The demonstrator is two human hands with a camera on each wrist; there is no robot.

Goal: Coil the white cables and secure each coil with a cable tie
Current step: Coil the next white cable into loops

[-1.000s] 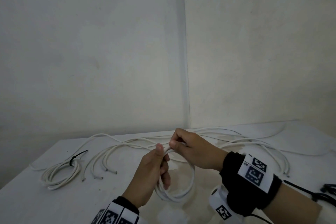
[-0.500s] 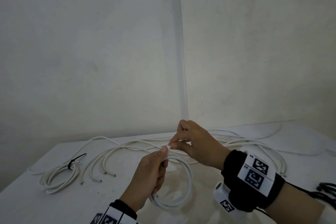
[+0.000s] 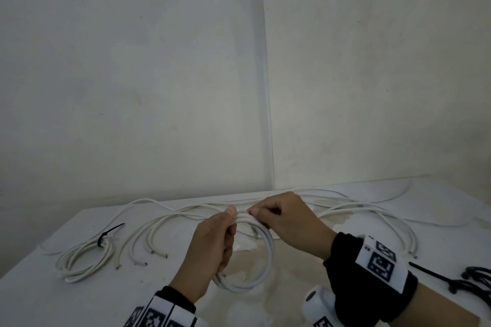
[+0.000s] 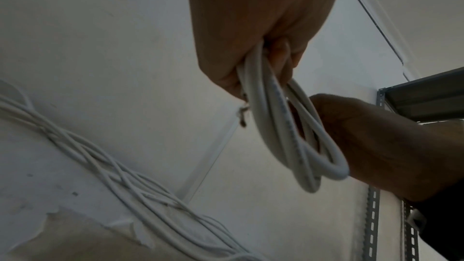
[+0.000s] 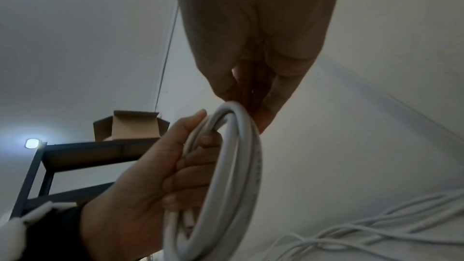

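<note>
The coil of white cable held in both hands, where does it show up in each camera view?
Head: the coil hangs low at centre, between left hand and right hand.
Left wrist: right of centre, hanging from the fingers.
Right wrist: lower centre, running off the bottom edge.
Shared landmark: loose cables on the table, seen in all three.

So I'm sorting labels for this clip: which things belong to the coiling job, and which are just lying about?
Job: the coil gripped by left hand and right hand; loose cables; black ties; tied coil.

Lying about: cardboard box; metal shelf.
</note>
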